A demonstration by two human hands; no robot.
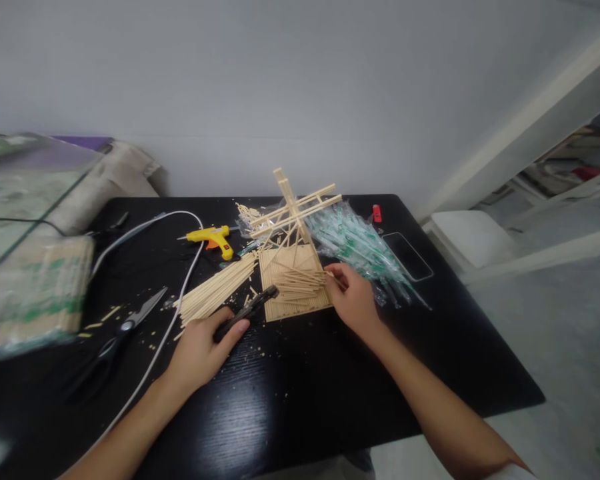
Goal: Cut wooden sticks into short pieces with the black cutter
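Note:
My left hand [203,347] is wrapped round a pair of black pliers [250,310], whose head points at a pile of thin wooden sticks [297,283]. That pile lies on a square base of wooden sticks [280,311]. At the base's right edge, my right hand [353,297] pinches the end of a thin wooden stick; how many it holds is hard to see. A wooden stick frame with crossed arms [295,212] rises from the back of the base. Left of the base lies a bundle of wooden sticks [215,290].
A yellow glue gun [213,238] lies behind the bundle. Large scissors [125,327] and a white cable [173,313] are at left, near packaged sticks [45,287]. Green-and-clear wrappers [353,240], a phone [407,256] and a red lighter [377,213] lie at right on the black table [340,393].

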